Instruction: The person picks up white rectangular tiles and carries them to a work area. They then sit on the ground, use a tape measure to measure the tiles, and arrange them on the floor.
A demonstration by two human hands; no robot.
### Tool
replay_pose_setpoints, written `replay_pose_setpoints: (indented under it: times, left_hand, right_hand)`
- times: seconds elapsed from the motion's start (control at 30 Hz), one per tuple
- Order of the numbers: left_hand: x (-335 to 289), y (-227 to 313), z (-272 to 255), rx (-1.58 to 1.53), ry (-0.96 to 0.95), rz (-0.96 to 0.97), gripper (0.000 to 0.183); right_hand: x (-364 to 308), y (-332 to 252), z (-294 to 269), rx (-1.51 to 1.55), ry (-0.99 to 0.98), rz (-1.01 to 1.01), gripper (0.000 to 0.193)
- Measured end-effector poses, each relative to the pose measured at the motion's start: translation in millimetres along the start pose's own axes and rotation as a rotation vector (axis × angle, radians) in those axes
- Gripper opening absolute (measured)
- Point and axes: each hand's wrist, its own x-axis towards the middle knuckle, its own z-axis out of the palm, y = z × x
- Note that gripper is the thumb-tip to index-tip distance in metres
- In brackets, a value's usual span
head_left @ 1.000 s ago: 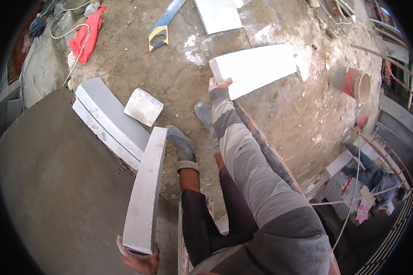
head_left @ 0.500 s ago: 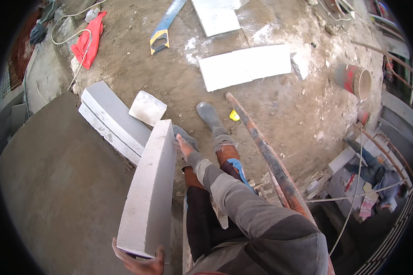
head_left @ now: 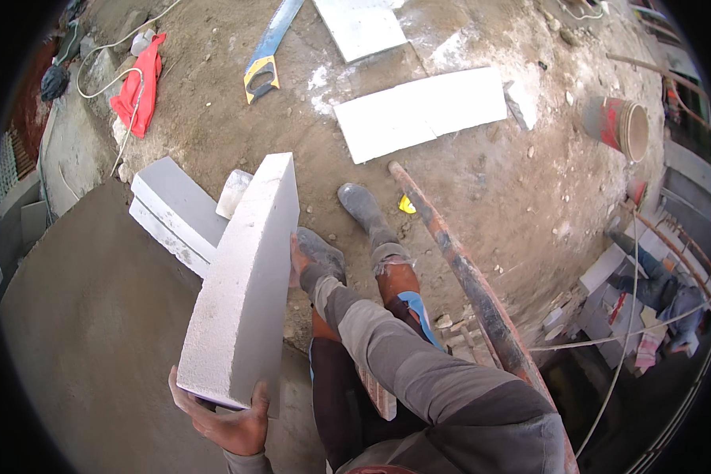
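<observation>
A long pale-grey masonry block (head_left: pixel 233 300) is held between my hands, tilted over the left side, its narrow face up. My left hand (head_left: pixel 233 419) grips its near end, thumb on the right side and fingers round the left. My right hand (head_left: pixel 297 261) lies against the block's right face near the far end; its fingers are partly hidden. Beneath and beyond the held block, other grey blocks (head_left: pixel 178 201) lie side by side at the edge of a smooth grey surface (head_left: pixel 95 292). A small whitish block piece (head_left: pixel 233 194) is partly covered by the held block.
A handsaw (head_left: pixel 267 59), white slabs (head_left: pixel 423 114) and a red cloth (head_left: pixel 142 91) lie on the dirt ahead. A rusty pole (head_left: pixel 466 276) slants along my right side. A yellow item (head_left: pixel 407 205) and a bucket (head_left: pixel 620 126) are farther right. Another person (head_left: pixel 663 296) is at lower right.
The held block has risen and its far end has shifted forward, covering more of the small block piece. My left hand has moved up and slightly left with it.
</observation>
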Motion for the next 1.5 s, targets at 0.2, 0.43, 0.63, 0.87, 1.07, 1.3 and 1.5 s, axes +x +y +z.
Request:
replay_pose_setpoints:
  times: [0.2, 0.43, 0.63, 0.87, 1.07, 1.3, 1.5]
  left_hand:
    - [7, 0, -4, 0.011, -0.007, 0.091, 0.108]
    - [69, -38, 27, -0.398, -0.1, -0.002, 0.109]
    - [149, -60, 132, -0.71, -0.265, 0.041, 0.1]
    - [219, -123, 224, -1.029, -0.496, -0.124, 0.081]
    - [265, -194, 310, -1.061, -0.337, -0.511, 0.054]
    - [312, -157, 360, -1.065, -0.416, -0.456, 0.054]
    - [336, -137, 428, -1.137, -0.497, -0.431, 0.057]
  right_hand:
    - [-9, -2, 0, 0.141, -0.231, -0.529, 0.091]
    - [-83, -87, -33, 0.408, -0.161, -0.535, 0.083]
    - [-68, -179, -101, 0.364, -0.1, -0.796, 0.083]
    - [-19, -206, -113, 0.417, -0.008, -0.674, 0.083]
    - [15, -207, -95, 0.526, 0.065, -0.723, 0.082]
    - [-6, -254, -99, 0.466, 0.196, -0.655, 0.072]
    - [-22, -299, -128, 0.366, 0.208, -0.699, 0.074]
